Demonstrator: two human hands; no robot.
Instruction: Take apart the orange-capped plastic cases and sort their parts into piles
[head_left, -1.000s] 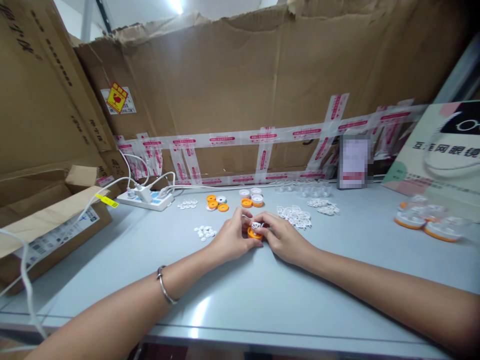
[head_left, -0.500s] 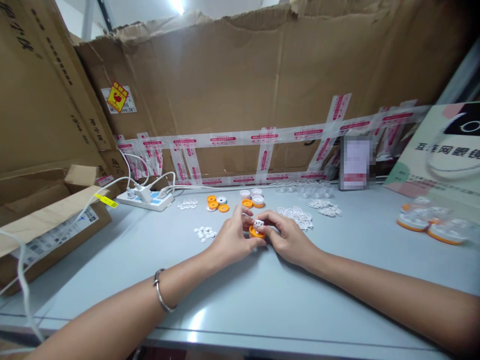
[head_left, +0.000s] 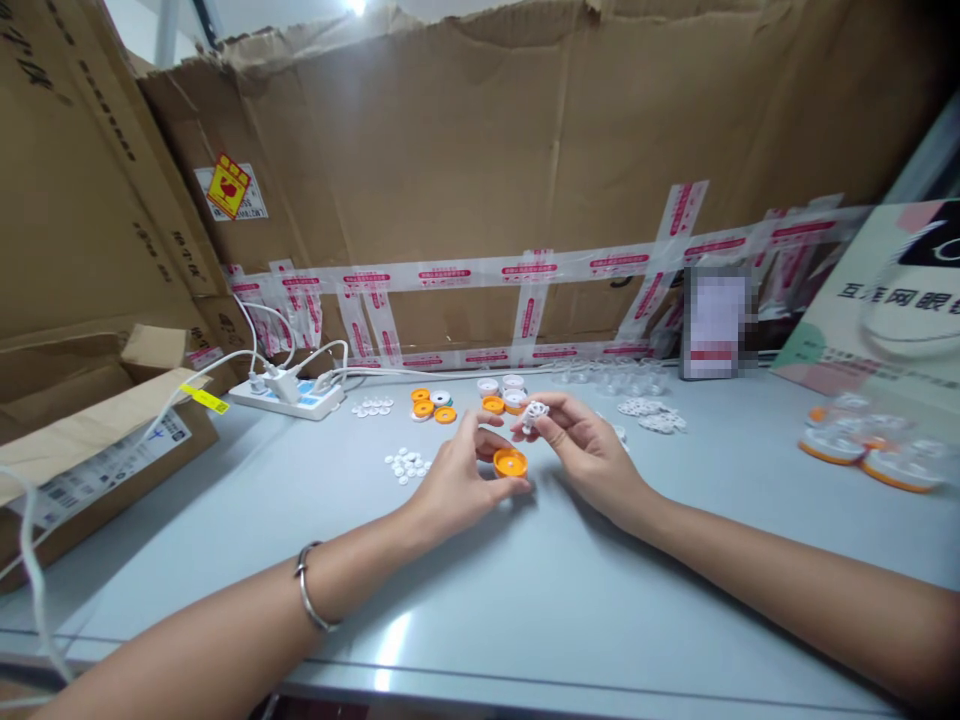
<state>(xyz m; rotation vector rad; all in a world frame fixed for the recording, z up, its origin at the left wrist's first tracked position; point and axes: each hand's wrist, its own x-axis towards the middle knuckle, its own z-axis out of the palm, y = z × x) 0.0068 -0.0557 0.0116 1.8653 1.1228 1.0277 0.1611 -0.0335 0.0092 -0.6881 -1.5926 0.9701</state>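
My left hand (head_left: 461, 475) grips an orange round plastic cup (head_left: 510, 463) between thumb and fingers, its hollow side facing up with a small pale spot at the centre. Just above and to the right, my right hand (head_left: 589, 445) pinches a small white openwork plastic piece (head_left: 534, 416), held apart from the cup. Behind the hands stand white and orange round cups (head_left: 491, 403). Further left is another cluster of orange and white cups (head_left: 424, 408). Small white discs (head_left: 406, 464) lie left of my left hand. My right hand partly hides a pile of white pieces.
White flat openwork pieces (head_left: 651, 414) lie at the right, with clear plastic parts (head_left: 615, 377) behind. Assembled orange-based items (head_left: 900, 465) sit far right. A phone (head_left: 716, 325) leans at the back. A power strip (head_left: 289, 397) with cables and an open carton (head_left: 105, 450) stand left.
My right hand has lifted the white openwork piece up and right, out of the orange cup. My left hand still holds the cup. The view has shifted slightly.
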